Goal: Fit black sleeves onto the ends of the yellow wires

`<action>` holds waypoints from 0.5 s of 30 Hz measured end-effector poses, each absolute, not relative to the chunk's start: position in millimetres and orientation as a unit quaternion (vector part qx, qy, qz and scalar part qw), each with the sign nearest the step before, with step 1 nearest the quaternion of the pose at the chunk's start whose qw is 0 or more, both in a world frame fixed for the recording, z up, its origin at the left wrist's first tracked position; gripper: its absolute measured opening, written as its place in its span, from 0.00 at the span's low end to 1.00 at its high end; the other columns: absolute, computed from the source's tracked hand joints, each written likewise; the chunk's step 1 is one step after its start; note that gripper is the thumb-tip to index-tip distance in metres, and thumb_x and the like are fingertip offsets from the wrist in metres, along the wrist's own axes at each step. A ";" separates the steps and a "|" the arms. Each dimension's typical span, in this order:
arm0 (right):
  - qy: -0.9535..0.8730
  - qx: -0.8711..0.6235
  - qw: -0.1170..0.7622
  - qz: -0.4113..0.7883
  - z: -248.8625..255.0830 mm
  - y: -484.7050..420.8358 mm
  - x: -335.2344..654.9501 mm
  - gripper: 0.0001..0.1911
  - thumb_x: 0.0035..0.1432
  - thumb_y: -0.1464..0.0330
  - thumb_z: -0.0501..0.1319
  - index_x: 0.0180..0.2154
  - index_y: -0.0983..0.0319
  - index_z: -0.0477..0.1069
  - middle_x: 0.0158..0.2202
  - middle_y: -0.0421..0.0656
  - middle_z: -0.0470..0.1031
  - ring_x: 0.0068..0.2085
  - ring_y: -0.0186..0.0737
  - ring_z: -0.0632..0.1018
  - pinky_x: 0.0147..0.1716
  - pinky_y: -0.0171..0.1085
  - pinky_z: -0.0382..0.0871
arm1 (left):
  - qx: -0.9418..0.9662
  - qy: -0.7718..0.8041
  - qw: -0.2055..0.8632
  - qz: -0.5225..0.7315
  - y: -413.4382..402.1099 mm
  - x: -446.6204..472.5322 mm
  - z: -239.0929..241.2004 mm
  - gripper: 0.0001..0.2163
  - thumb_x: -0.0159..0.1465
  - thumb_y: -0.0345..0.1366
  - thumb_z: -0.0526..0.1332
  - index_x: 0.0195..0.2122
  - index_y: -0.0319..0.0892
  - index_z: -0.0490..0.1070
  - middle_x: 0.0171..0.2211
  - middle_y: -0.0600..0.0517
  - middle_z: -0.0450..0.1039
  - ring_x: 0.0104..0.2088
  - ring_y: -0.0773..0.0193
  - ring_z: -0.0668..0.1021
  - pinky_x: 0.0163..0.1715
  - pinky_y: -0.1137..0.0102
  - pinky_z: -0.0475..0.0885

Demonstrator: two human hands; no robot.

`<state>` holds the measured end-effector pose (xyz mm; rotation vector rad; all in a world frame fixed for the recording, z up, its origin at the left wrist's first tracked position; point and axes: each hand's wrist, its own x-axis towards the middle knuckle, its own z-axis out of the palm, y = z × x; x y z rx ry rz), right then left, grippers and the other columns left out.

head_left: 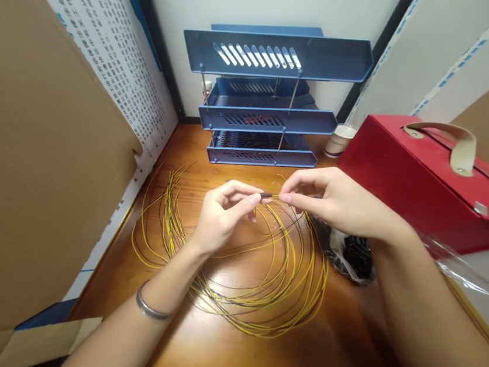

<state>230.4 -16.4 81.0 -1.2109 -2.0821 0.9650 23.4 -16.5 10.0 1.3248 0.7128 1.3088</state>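
- Evidently, the wooden table (pixel 215 363) is covered, mid-frame, by a loose coil of yellow and black wires (pixel 288 265).
- Right of centre, a plastic bag of black pieces (pixel 357 258) is placed.
- At centre, a slim black sleeve (pixel 265 196) is pinched narrowly by the left hand (pixel 226 214); a yellow wire (pixel 275 196) at its end is pinched by the right hand (pixel 325 195).
- Seemingly, wire and sleeve are being joined; straight alignment and steady fingertip pressure are called for.
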 end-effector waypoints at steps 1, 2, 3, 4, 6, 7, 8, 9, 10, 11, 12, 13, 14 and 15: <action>-0.774 -0.451 0.274 0.350 80.2 -16.4 229.9 0.08 0.58 0.63 0.65 0.32 0.62 0.76 0.29 0.41 0.78 0.29 0.36 0.75 0.30 0.34 0.68 | 0.559 0.299 0.544 0.551 -16.6 23.5 9.6 0.08 0.60 0.36 0.69 0.36 0.37 0.77 0.33 0.47 0.83 0.22 0.71 0.77 0.26 0.74 0.76; -0.775 -0.452 0.277 0.345 79.4 -16.4 229.0 0.07 0.59 0.64 0.65 0.32 0.62 0.76 0.29 0.41 0.78 0.30 0.36 0.75 0.30 0.35 0.68 | 0.559 0.297 0.545 0.550 -16.8 23.8 9.3 0.08 0.60 0.36 0.69 0.36 0.37 0.77 0.32 0.47 0.83 0.22 0.71 0.77 0.26 0.74 0.76; -0.776 -0.451 0.279 0.342 78.6 -16.4 227.9 0.07 0.59 0.64 0.64 0.32 0.62 0.76 0.29 0.41 0.78 0.30 0.37 0.75 0.30 0.35 0.68 | 0.559 0.296 0.545 0.550 -17.0 24.2 9.0 0.08 0.60 0.36 0.69 0.36 0.38 0.77 0.32 0.47 0.83 0.22 0.71 0.77 0.26 0.74 0.76; -0.776 -0.450 0.281 0.342 78.0 -16.5 226.6 0.07 0.59 0.65 0.64 0.32 0.62 0.76 0.29 0.41 0.78 0.30 0.37 0.75 0.30 0.35 0.68 | 0.560 0.296 0.545 0.549 -17.2 24.6 8.9 0.08 0.60 0.37 0.70 0.36 0.38 0.77 0.32 0.48 0.83 0.22 0.71 0.77 0.26 0.74 0.76; -0.777 -0.446 0.279 0.346 77.5 -16.9 224.7 0.07 0.59 0.65 0.64 0.33 0.62 0.77 0.29 0.41 0.78 0.30 0.37 0.75 0.30 0.35 0.67 | 0.562 0.298 0.542 0.548 -17.3 25.3 9.3 0.08 0.59 0.37 0.70 0.35 0.38 0.77 0.31 0.48 0.83 0.22 0.70 0.77 0.25 0.73 0.76; -0.776 -0.446 0.276 0.350 77.7 -17.1 224.5 0.07 0.59 0.64 0.64 0.33 0.62 0.77 0.29 0.41 0.78 0.30 0.37 0.75 0.30 0.35 0.67 | 0.564 0.299 0.539 0.549 -17.2 25.3 9.8 0.08 0.59 0.38 0.70 0.35 0.38 0.77 0.31 0.48 0.83 0.22 0.70 0.77 0.25 0.73 0.76; -0.776 -0.447 0.273 0.352 78.2 -17.3 224.8 0.08 0.59 0.64 0.64 0.33 0.62 0.77 0.29 0.41 0.78 0.30 0.37 0.75 0.29 0.35 0.67 | 0.565 0.300 0.536 0.551 -17.1 25.1 10.2 0.09 0.59 0.38 0.70 0.35 0.38 0.77 0.30 0.48 0.83 0.22 0.70 0.77 0.25 0.73 0.76; -0.775 -0.449 0.272 0.354 79.0 -17.5 225.7 0.08 0.59 0.64 0.64 0.33 0.61 0.77 0.29 0.41 0.78 0.29 0.36 0.75 0.29 0.35 0.67 | 0.565 0.301 0.533 0.553 -17.0 24.6 10.7 0.09 0.59 0.38 0.70 0.35 0.38 0.77 0.30 0.48 0.83 0.22 0.70 0.77 0.25 0.73 0.76; -0.773 -0.451 0.271 0.354 79.8 -17.7 226.9 0.08 0.59 0.63 0.65 0.33 0.61 0.77 0.29 0.41 0.78 0.29 0.36 0.75 0.29 0.34 0.68 | 0.565 0.305 0.530 0.554 -16.9 23.9 11.0 0.09 0.59 0.39 0.70 0.35 0.38 0.77 0.30 0.48 0.83 0.21 0.70 0.77 0.25 0.73 0.75; -0.772 -0.453 0.272 0.354 80.7 -17.8 228.3 0.08 0.58 0.63 0.65 0.33 0.61 0.77 0.29 0.41 0.78 0.29 0.36 0.75 0.29 0.34 0.68 | 0.564 0.310 0.529 0.553 -16.8 23.0 11.0 0.10 0.59 0.39 0.70 0.35 0.38 0.77 0.31 0.47 0.83 0.21 0.70 0.77 0.24 0.74 0.74; -0.770 -0.455 0.275 0.352 81.6 -17.9 229.8 0.08 0.58 0.63 0.66 0.33 0.61 0.77 0.29 0.41 0.78 0.29 0.36 0.75 0.29 0.34 0.68 | 0.563 0.317 0.529 0.550 -16.9 22.0 10.9 0.10 0.59 0.39 0.70 0.36 0.38 0.77 0.32 0.47 0.83 0.21 0.70 0.77 0.22 0.74 0.73; -0.769 -0.456 0.278 0.351 82.4 -18.0 231.1 0.08 0.58 0.62 0.66 0.33 0.61 0.77 0.29 0.41 0.79 0.29 0.37 0.75 0.29 0.34 0.69 | 0.563 0.324 0.530 0.545 -17.0 21.2 10.5 0.10 0.60 0.40 0.70 0.37 0.38 0.77 0.34 0.46 0.83 0.23 0.69 0.78 0.22 0.75 0.72; -0.768 -0.457 0.281 0.350 83.0 -18.1 232.1 0.08 0.58 0.62 0.66 0.33 0.61 0.78 0.30 0.41 0.79 0.30 0.37 0.76 0.30 0.35 0.69 | 0.563 0.329 0.532 0.540 -17.1 20.4 10.0 0.11 0.60 0.41 0.69 0.38 0.39 0.77 0.35 0.45 0.83 0.24 0.67 0.80 0.22 0.75 0.72; -0.769 -0.457 0.283 0.347 83.4 -18.2 232.8 0.08 0.59 0.62 0.66 0.33 0.60 0.78 0.30 0.42 0.79 0.30 0.38 0.76 0.30 0.35 0.70 | 0.563 0.331 0.535 0.535 -17.4 20.0 9.4 0.11 0.61 0.41 0.69 0.39 0.39 0.76 0.36 0.44 0.83 0.27 0.65 0.82 0.22 0.75 0.72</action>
